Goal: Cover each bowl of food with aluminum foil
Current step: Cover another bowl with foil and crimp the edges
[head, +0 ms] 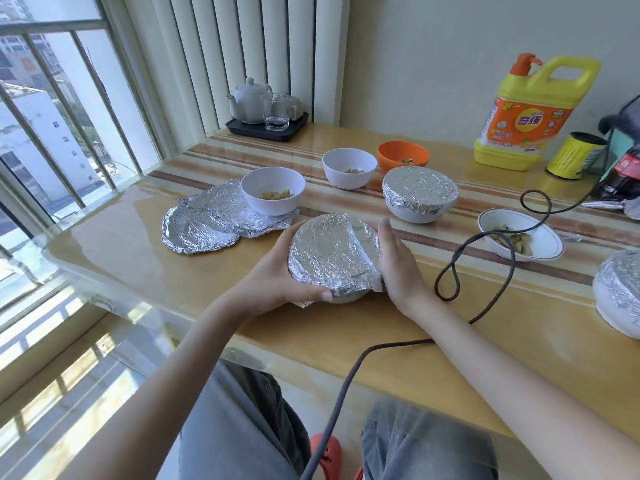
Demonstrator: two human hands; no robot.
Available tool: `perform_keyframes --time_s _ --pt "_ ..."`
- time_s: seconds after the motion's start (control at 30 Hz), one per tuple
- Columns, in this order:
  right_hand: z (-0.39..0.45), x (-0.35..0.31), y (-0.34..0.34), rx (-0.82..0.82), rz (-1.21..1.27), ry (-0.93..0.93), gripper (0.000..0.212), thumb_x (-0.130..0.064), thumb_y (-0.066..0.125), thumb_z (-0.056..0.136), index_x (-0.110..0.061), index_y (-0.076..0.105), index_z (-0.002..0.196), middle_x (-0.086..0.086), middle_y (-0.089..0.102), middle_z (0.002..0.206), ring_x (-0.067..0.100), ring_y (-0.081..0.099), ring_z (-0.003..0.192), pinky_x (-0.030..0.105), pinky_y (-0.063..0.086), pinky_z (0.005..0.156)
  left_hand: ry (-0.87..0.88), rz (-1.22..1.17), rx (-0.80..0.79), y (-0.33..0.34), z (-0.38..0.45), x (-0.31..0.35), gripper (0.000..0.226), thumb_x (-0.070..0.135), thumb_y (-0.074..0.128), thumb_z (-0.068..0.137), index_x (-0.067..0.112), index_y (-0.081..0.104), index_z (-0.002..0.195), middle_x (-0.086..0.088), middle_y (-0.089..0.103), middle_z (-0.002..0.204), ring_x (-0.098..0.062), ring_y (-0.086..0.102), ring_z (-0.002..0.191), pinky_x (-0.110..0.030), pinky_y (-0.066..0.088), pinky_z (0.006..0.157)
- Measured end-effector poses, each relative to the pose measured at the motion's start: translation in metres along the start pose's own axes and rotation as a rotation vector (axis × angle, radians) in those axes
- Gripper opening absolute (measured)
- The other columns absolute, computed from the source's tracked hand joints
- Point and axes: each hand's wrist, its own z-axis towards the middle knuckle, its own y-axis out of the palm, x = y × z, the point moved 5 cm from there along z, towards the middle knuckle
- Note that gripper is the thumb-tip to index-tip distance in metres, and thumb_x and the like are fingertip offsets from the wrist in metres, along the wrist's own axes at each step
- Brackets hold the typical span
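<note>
A bowl under crinkled aluminum foil point(332, 252) sits at the near middle of the table. My left hand point(277, 278) cups its left side, thumb curled over the foil's near edge. My right hand point(398, 265) presses flat against its right side, fingers straight. A foil-covered bowl point(420, 192) stands behind it, and another point(620, 289) sits at the right edge. Uncovered bowls with food: a white one point(273, 190) resting on loose foil sheets point(204, 220), a second white one point(349, 168), an orange one point(403, 155) and a shallow rimmed one point(521, 237).
A dark cable point(485, 244) loops across the table's right half and down past my knees. At the back right stand a yellow detergent jug point(533, 112), a yellow can point(575, 155) and a cola bottle point(623, 174). A tea tray point(266, 128) sits by the window.
</note>
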Motion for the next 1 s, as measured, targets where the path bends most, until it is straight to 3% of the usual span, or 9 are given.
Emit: perform_keyframes --time_s 0.13,0.2,0.27,0.37,0.47,0.53,0.7,0.87,1.0 --pt "0.002 -0.027 -0.023 0.028 -0.062 -0.133 0.061 -0.052 0.024 0.098 -0.016 0.041 0.144 -0.005 0.044 0.146 0.005 0.036 0.135 0.018 0.023 0.105 0.002 -0.073 0.145 0.015 -0.008 0.005 0.100 0.030 0.091 0.046 0.041 0.034 0.128 0.019 0.051 0.124 0.011 0.057 0.105 -0.009 0.049 0.074" --pt "0.000 -0.035 -0.026 0.042 -0.077 -0.158 0.055 -0.047 0.026 0.101 -0.017 0.039 0.145 -0.010 0.043 0.143 0.000 0.034 0.131 0.014 0.021 0.102 0.000 -0.048 0.247 0.026 -0.012 0.005 0.109 0.046 0.091 0.042 0.036 0.034 0.135 0.013 0.050 0.131 0.007 0.052 0.117 -0.016 0.049 0.087" --pt "-0.003 -0.034 -0.018 0.059 -0.157 -0.142 0.057 -0.052 0.027 0.100 -0.016 0.044 0.141 -0.011 0.050 0.126 0.001 0.041 0.120 0.016 0.025 0.094 -0.020 0.018 0.335 0.037 -0.014 0.006 0.122 0.059 0.087 0.040 0.027 0.030 0.143 0.009 0.044 0.139 -0.003 0.042 0.131 -0.024 0.041 0.103" --pt "-0.005 -0.026 -0.004 0.085 -0.243 -0.135 0.078 -0.070 0.023 0.088 -0.011 0.050 0.131 -0.010 0.054 0.096 0.017 0.051 0.103 0.024 0.030 0.083 -0.064 0.049 0.400 0.046 -0.015 0.009 0.130 0.054 0.092 0.043 0.019 0.026 0.148 0.007 0.037 0.143 -0.006 0.033 0.137 -0.002 0.031 0.096" --pt "-0.010 -0.024 -0.003 0.179 -0.201 -0.168 0.069 -0.066 0.020 0.088 -0.013 0.057 0.113 -0.012 0.055 0.081 0.016 0.050 0.087 0.025 0.029 0.073 -0.058 0.068 0.425 0.047 -0.017 0.013 0.128 0.062 0.087 0.040 0.020 0.029 0.146 0.010 0.038 0.140 -0.004 0.033 0.136 -0.011 0.030 0.101" --pt "-0.014 -0.026 -0.006 0.246 -0.072 -0.166 0.063 -0.055 0.022 0.091 -0.011 0.060 0.115 0.002 0.065 0.095 0.013 0.053 0.091 0.025 0.035 0.076 -0.065 0.084 0.435 0.048 -0.018 0.014 0.133 0.068 0.088 0.037 0.019 0.029 0.147 0.009 0.037 0.140 -0.005 0.033 0.136 -0.017 0.029 0.105" --pt "-0.019 -0.022 -0.005 0.323 0.089 -0.098 0.065 -0.052 0.023 0.088 -0.016 0.060 0.128 -0.020 0.058 0.105 -0.011 0.051 0.094 0.000 0.032 0.078 -0.067 0.111 0.463 0.050 -0.021 0.019 0.123 0.052 0.092 0.047 0.016 0.029 0.146 0.006 0.036 0.140 -0.008 0.031 0.138 -0.020 0.028 0.108" --pt "-0.021 -0.027 -0.010 0.273 -0.010 -0.070 0.054 -0.042 0.027 0.104 0.000 0.060 0.110 0.021 0.063 0.112 0.023 0.052 0.103 0.029 0.036 0.085 -0.151 0.158 0.346 0.041 -0.023 0.015 0.136 0.078 0.067 0.039 0.020 0.018 0.152 0.002 0.025 0.154 -0.011 0.016 0.145 -0.034 0.021 0.119" --pt "-0.017 -0.020 -0.013 0.190 -0.097 0.028 0.041 -0.041 0.027 0.104 -0.013 0.052 0.087 0.004 0.057 0.083 0.026 0.052 0.091 0.021 0.035 0.069 -0.083 0.139 0.417 0.006 -0.022 0.030 0.108 0.080 0.038 0.069 0.022 0.010 0.156 0.005 0.009 0.163 -0.005 0.004 0.148 -0.032 0.006 0.121"
